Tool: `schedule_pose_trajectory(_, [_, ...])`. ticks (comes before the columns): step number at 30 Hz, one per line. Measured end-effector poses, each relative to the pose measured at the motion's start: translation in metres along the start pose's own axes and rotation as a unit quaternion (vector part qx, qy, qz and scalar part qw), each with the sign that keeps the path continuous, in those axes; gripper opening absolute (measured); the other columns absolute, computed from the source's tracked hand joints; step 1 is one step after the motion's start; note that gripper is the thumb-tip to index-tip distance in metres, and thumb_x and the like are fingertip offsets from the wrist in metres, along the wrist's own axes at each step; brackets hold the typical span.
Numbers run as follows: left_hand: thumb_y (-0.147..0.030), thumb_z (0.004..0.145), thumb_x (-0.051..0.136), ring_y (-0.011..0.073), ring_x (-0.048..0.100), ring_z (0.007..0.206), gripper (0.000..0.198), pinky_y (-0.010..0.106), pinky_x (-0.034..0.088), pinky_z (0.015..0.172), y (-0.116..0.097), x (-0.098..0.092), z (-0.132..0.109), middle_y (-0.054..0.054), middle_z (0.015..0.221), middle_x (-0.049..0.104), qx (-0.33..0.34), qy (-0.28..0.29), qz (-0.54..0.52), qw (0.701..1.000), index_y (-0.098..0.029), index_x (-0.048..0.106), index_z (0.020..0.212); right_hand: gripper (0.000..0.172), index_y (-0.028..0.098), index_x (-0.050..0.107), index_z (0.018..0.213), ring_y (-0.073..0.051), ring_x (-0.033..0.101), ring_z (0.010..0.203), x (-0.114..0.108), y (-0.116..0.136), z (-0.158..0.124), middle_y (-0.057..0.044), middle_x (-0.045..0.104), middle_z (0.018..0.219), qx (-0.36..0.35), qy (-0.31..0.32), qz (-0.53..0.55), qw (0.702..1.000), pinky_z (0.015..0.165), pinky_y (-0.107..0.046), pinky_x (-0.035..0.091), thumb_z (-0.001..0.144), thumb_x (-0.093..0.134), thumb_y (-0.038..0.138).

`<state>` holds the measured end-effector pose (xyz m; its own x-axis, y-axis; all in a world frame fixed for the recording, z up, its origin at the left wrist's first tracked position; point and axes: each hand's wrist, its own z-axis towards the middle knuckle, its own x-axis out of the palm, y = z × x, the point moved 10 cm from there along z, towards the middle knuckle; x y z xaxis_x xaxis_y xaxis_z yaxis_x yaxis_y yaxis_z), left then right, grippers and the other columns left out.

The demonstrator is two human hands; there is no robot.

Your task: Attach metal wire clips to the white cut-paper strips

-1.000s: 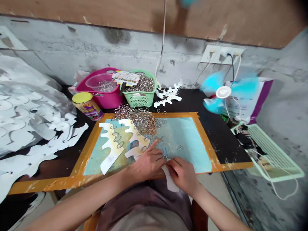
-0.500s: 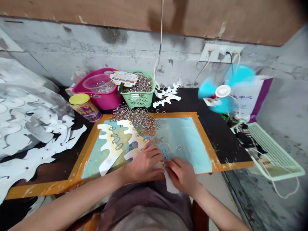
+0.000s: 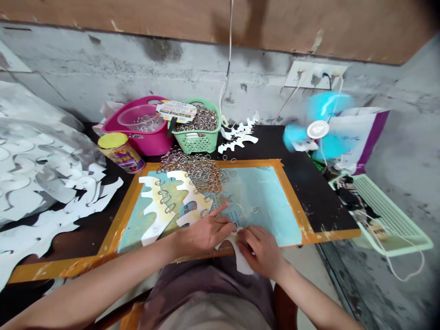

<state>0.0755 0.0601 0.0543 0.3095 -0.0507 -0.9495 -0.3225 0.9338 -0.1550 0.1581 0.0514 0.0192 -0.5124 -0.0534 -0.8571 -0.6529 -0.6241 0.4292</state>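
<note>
Now, your left hand (image 3: pixel 206 234) and right hand (image 3: pixel 263 250) are pinching a white strip (image 3: pixel 243 262) at the near edge of the blue mat (image 3: pixel 275 211); two ringed strips (image 3: pixel 157 206) are lying on its left, seemingly finished; loose rings (image 3: pixel 202 172), apparently unused, are crowding its far edge.

Mat (image 3: pixel 271 197) is lying on table (image 3: pixel 323 206); two strips (image 3: pixel 158 201) are lying on mat. Ring heap (image 3: pixel 202 170) is lying behind strips, before two baskets (image 3: pixel 196 144). Jar (image 3: pixel 125 156) is sitting left of heap. Fan (image 3: pixel 317 129) is occupying space right of baskets.
</note>
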Motion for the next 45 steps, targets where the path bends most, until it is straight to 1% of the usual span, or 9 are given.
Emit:
schedule_pose_trajectory(7, [-0.018, 0.089, 0.055, 0.0185, 0.062, 0.081, 0.003, 0.054, 0.020, 0.120, 0.004, 0.004, 0.006, 0.001, 0.077, 0.063, -0.066, -0.023, -0.016, 0.997, -0.018, 0.056, 0.091, 0.007, 0.020, 0.058, 0.085, -0.020, 0.058, 0.073, -0.003, -0.005, 0.007, -0.004, 0.061, 0.078, 0.053, -0.025, 0.013, 0.998, 0.064, -0.031, 0.039, 0.091, 0.054, 0.019])
schedule_pose_trajectory(15, [-0.009, 0.092, 0.042, 0.0174, 0.057, 0.070, 0.021, 0.054, 0.028, 0.117, 0.003, 0.008, 0.005, 0.000, 0.069, 0.057, -0.063, -0.047, 0.048, 0.996, -0.019, 0.057, 0.081, 0.012, 0.020, 0.061, 0.088, -0.020, 0.058, 0.073, -0.005, -0.006, 0.005, -0.004, 0.061, 0.078, 0.047, -0.041, 0.009, 0.998, 0.065, -0.030, 0.039, 0.095, 0.052, 0.021])
schedule_pose_trajectory(23, [-0.015, 0.096, 0.047, 0.0192, 0.061, 0.084, 0.017, 0.056, 0.028, 0.118, -0.017, 0.014, -0.005, 0.004, 0.078, 0.063, 0.005, -0.048, 0.116, 0.992, -0.017, 0.059, 0.084, 0.016, 0.018, 0.063, 0.100, -0.023, 0.059, 0.073, 0.005, 0.009, 0.003, -0.006, 0.065, 0.083, -0.066, 0.031, -0.093, 0.993, 0.062, -0.035, 0.040, 0.095, 0.049, 0.012])
schedule_pose_trajectory(27, [-0.013, 0.093, 0.049, 0.0232, 0.062, 0.100, 0.012, 0.060, 0.024, 0.118, -0.022, 0.008, -0.010, 0.008, 0.091, 0.068, -0.020, -0.046, 0.114, 0.992, -0.016, 0.061, 0.091, 0.017, 0.019, 0.064, 0.104, -0.023, 0.059, 0.075, 0.003, 0.013, -0.001, -0.007, 0.069, 0.088, -0.093, 0.053, -0.111, 0.988, 0.062, -0.036, 0.042, 0.094, 0.053, 0.011])
schedule_pose_trajectory(30, [-0.023, 0.089, 0.054, 0.0269, 0.061, 0.106, 0.016, 0.063, 0.017, 0.119, -0.024, 0.010, -0.014, 0.011, 0.101, 0.068, -0.065, -0.023, 0.065, 0.995, -0.015, 0.063, 0.101, 0.014, 0.021, 0.064, 0.102, -0.022, 0.061, 0.079, -0.005, 0.009, -0.002, -0.007, 0.067, 0.090, -0.047, 0.028, -0.048, 0.997, 0.067, -0.034, 0.047, 0.098, 0.051, 0.019])
schedule_pose_trajectory(35, [-0.022, 0.090, 0.052, 0.0280, 0.054, 0.118, 0.029, 0.061, 0.004, 0.121, -0.027, 0.011, -0.024, 0.013, 0.112, 0.066, -0.137, -0.058, 0.050, 0.988, -0.013, 0.061, 0.116, 0.016, 0.020, 0.059, 0.089, -0.024, 0.062, 0.079, -0.018, -0.015, -0.004, -0.009, 0.062, 0.087, 0.139, -0.106, 0.001, 0.985, 0.067, -0.032, 0.047, 0.097, 0.051, 0.030])
schedule_pose_trajectory(38, [-0.020, 0.091, 0.051, 0.0256, 0.054, 0.118, 0.024, 0.062, 0.005, 0.120, -0.016, 0.006, -0.030, 0.010, 0.112, 0.064, -0.188, -0.084, -0.003, 0.979, -0.019, 0.063, 0.111, 0.017, 0.020, 0.058, 0.082, -0.023, 0.062, 0.073, -0.005, -0.014, 0.003, -0.006, 0.062, 0.079, 0.168, -0.070, 0.027, 0.983, 0.064, -0.031, 0.045, 0.095, 0.052, 0.029])
schedule_pose_trajectory(42, [-0.034, 0.089, 0.061, 0.0284, 0.055, 0.114, 0.026, 0.067, 0.020, 0.114, 0.022, -0.017, -0.038, 0.012, 0.116, 0.060, -0.285, -0.131, -0.073, 0.947, -0.018, 0.062, 0.110, 0.018, 0.020, 0.058, 0.081, -0.016, 0.055, 0.061, -0.011, -0.008, 0.011, -0.001, 0.059, 0.068, 0.174, -0.060, 0.174, 0.967, 0.057, -0.026, 0.040, 0.095, 0.053, 0.030])
schedule_pose_trajectory(45, [-0.035, 0.090, 0.063, 0.0293, 0.052, 0.120, 0.016, 0.064, 0.023, 0.112, 0.029, -0.026, -0.022, 0.010, 0.115, 0.061, -0.235, -0.075, -0.140, 0.959, -0.021, 0.067, 0.095, 0.023, 0.020, 0.057, 0.079, -0.013, 0.047, 0.057, -0.022, -0.001, 0.017, 0.002, 0.053, 0.065, 0.176, -0.032, 0.254, 0.950, 0.054, -0.024, 0.036, 0.095, 0.054, 0.035])
